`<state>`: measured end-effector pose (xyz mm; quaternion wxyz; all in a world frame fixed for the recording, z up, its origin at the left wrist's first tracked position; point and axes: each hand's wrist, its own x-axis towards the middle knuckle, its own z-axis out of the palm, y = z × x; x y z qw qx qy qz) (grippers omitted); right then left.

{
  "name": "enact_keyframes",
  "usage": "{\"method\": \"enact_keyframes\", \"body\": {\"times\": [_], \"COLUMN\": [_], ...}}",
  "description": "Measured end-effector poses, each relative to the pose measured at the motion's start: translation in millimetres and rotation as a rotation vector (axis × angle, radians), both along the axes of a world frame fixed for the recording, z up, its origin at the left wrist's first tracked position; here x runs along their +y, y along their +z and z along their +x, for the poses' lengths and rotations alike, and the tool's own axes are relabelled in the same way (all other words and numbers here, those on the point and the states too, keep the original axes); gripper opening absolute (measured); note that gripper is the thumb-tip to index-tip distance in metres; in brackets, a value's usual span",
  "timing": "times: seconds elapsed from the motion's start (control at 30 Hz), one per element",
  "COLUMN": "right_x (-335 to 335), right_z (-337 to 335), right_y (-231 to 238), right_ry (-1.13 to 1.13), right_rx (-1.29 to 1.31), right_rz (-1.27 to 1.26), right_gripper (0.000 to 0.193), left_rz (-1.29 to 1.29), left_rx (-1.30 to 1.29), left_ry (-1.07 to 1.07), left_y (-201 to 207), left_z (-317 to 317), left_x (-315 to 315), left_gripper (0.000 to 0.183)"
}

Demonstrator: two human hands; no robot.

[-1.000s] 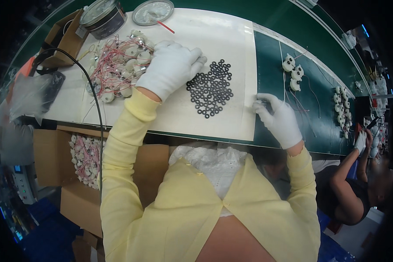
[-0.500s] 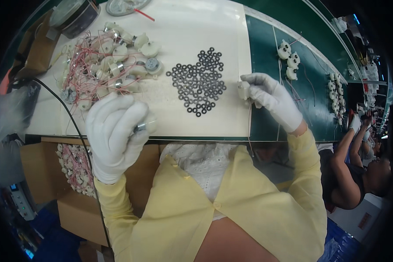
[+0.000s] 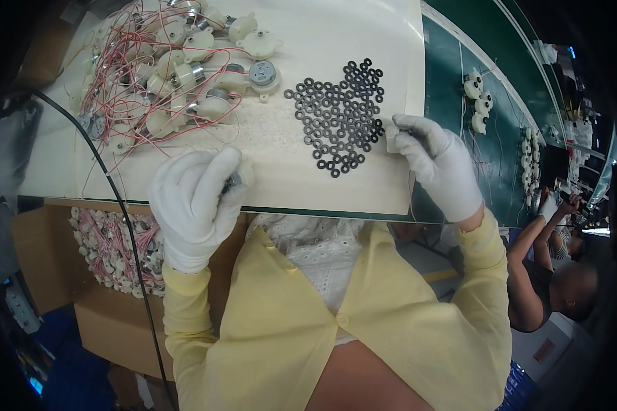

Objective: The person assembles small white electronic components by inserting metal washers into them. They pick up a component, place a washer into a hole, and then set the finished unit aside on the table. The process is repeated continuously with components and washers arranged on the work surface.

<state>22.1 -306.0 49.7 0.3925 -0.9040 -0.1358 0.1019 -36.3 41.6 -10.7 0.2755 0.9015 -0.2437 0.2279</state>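
White sheeting (image 3: 363,195) on the green bench (image 3: 442,82) bears clustered small black rings (image 3: 335,114). Left of them, at the front edge, the white-gloved left hand (image 3: 195,202) curls around a partly hidden silver-and-cream part (image 3: 245,175); the white-gloved right hand (image 3: 440,164), fingers bent leftward, pinches a pale plastic piece (image 3: 391,139) just beside the rings.

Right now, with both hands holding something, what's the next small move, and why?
I'd probably ease the right hand slightly left, bringing its pale part over the nearest rings. That part sits beside the rings' right edge, so the shift looks small, while the left hand, gripping a motor, is farther from them.
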Motion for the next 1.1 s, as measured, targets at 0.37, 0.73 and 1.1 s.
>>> {"method": "enact_keyframes", "body": {"times": [0.37,0.73,1.1], "right_x": [23.3,20.1,19.3], "right_z": [-2.8,-17.0,-12.3], "right_y": [9.6,21.8,12.1], "right_ry": [0.075,0.244,0.219], "right_rx": [-0.419,-0.5,-0.479], "right_rz": [-0.532,-0.817,-0.675], "right_gripper": [0.024,0.024,0.032], "left_rz": [-0.014,0.006,-0.036], "left_rx": [0.025,0.012,-0.042], "left_ry": [0.004,-0.01,-0.03], "left_y": [0.3,-3.4,-0.9], "left_z": [0.8,1.4,6.0], "left_x": [-1.2,3.3,-0.9], "left_gripper": [0.034,0.034,0.034]}}
